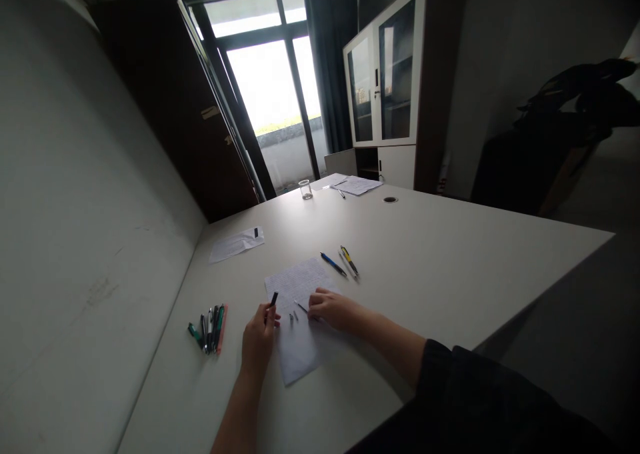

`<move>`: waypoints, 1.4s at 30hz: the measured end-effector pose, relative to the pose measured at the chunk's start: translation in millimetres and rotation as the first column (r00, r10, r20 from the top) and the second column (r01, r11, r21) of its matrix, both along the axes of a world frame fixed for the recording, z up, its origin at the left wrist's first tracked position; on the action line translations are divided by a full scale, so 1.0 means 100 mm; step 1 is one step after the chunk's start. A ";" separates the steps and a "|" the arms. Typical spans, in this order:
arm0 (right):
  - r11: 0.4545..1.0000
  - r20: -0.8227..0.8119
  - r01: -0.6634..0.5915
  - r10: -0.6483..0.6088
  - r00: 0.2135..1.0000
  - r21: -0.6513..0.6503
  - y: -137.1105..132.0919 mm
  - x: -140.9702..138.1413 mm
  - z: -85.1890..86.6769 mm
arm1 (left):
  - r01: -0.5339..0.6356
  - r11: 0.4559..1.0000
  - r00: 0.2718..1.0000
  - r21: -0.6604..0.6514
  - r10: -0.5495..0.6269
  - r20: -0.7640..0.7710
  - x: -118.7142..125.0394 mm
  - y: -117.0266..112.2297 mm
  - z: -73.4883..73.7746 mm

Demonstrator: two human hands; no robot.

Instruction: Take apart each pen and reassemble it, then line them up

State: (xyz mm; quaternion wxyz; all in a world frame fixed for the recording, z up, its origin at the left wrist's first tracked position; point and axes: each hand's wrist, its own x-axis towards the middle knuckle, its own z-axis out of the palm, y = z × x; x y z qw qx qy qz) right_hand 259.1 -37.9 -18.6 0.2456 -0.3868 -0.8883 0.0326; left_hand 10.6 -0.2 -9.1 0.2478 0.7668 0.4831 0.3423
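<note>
Upright between the fingertips of my left hand [259, 334] is a black pen barrel [274, 299], its lower part hidden by the fingers. My right hand [327, 307] rests over the right side of a written sheet of paper [295, 357], fingers closed on a thin pen refill [300, 305] that points up and to the left. Two small pen parts [293, 317] lie on the sheet between the hands. Beyond my right hand are a blue pen [333, 265], a yellow-and-black pen [349, 260] and a thin pale stick-like piece [345, 265].
Several pens [213, 327] lie bunched at the left. Another sheet [237, 245] with a small black object sits near the wall. Farther back are a clear glass [305, 189], papers [357, 185] with a pen, and a cable hole [391, 200] in the white table [450, 247].
</note>
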 end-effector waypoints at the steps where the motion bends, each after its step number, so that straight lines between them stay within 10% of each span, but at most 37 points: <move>1: 1.000 0.007 0.001 -0.001 1.000 0.003 0.00 0.00 0.01 | -0.007 1.000 1.000 -0.005 0.007 -0.006 0.00 0.00 0.00; 19: 0.979 0.218 0.132 -0.165 0.962 0.156 -0.21 -0.11 0.15 | -0.038 0.999 0.999 -0.006 0.038 -0.038 -0.03 0.02 -0.01; 34: 0.996 -0.238 0.072 -0.055 0.970 0.060 -0.11 -0.06 0.23 | 0.042 0.994 0.999 0.097 -0.042 0.004 -0.03 0.02 0.00; 38: 0.983 -0.544 0.184 -0.145 0.826 0.018 -0.08 -0.04 0.25 | 0.115 0.983 0.993 0.144 -0.119 0.016 -0.02 0.01 -0.02; 42: 0.962 -0.826 0.140 -0.273 0.493 -0.235 -0.07 -0.03 0.27 | 0.172 0.966 0.984 0.192 -0.176 0.008 -0.01 0.00 -0.04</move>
